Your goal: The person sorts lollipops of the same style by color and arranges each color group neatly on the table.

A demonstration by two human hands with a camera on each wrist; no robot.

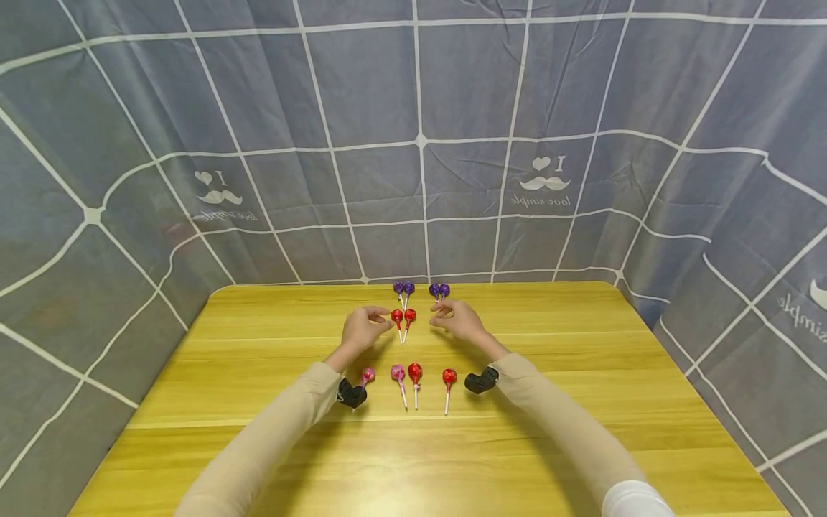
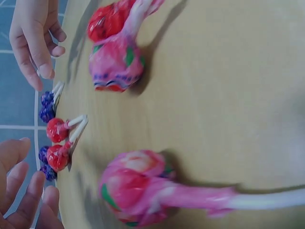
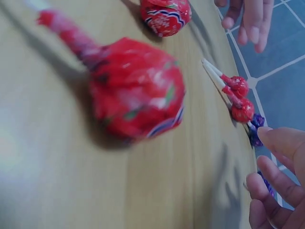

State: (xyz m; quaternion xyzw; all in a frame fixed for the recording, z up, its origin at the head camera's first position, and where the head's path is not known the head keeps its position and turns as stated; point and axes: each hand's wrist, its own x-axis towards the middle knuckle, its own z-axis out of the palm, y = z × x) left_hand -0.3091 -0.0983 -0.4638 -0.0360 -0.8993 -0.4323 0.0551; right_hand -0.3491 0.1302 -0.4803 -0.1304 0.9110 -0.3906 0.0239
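Observation:
My left hand point(image 1: 365, 327) hovers just left of a pair of red lollipops point(image 1: 410, 316), its fingers point(image 2: 33, 200) loosely spread and holding nothing. The pair lies with heads apart and white sticks meeting toward me. To the right of the pair is my right hand point(image 1: 457, 320), with relaxed fingers point(image 3: 274, 179) and no object in its grasp. Two purple lollipops point(image 1: 403, 288) lie behind the red pair, sticks partly hidden. Another two purple lollipops point(image 1: 439, 290) sit beyond my right hand, which hides part of their sticks.
Nearer me lie a pink lollipop point(image 1: 367, 375) beside the left wrist camera point(image 1: 352, 393), a second pink lollipop point(image 1: 398, 373), a red lollipop point(image 1: 415, 372) close beside it, and another red lollipop point(image 1: 449, 376). The wooden table point(image 1: 258, 359) meets a grey checked curtain point(image 1: 375, 187) behind.

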